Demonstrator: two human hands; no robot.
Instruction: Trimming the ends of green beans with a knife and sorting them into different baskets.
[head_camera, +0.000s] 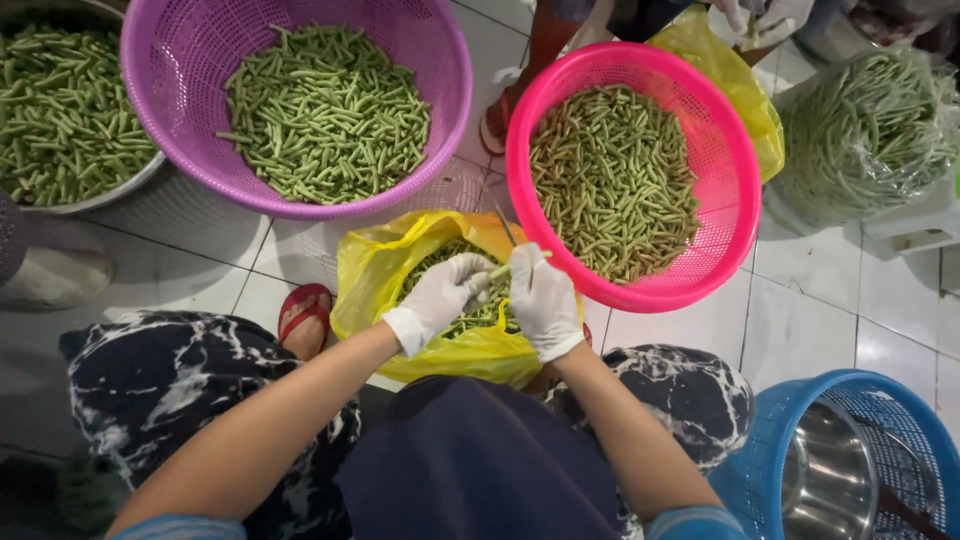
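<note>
Seen from the head camera, a seated person in white gloves works over a yellow plastic bag (400, 262) of green beans that lies open on the tiled floor between the knees. The left hand (443, 293) and the right hand (541, 297) meet just above the bag's mouth, and a single green bean (503, 269) bridges the small gap between them. The left hand's fingers are curled together around one end of the bean; the right hand's fingers are closed over the other end and also grip a thin knife (505, 226), whose blade juts up and away from the knuckles toward the pink basket (720, 150). That basket, just beyond the right hand and touching the bag's rim, holds short cut bean pieces. A purple basket (180, 70) of cut beans stands further off to the left, beside a metal basin (120, 185) of more beans. At far right lies a clear bag (865, 135) of long whole beans, and at lower right a blue basket (905, 420) holds a steel bowl (830, 475). A red sandal (303, 307) shows beside the yellow bag.
</note>
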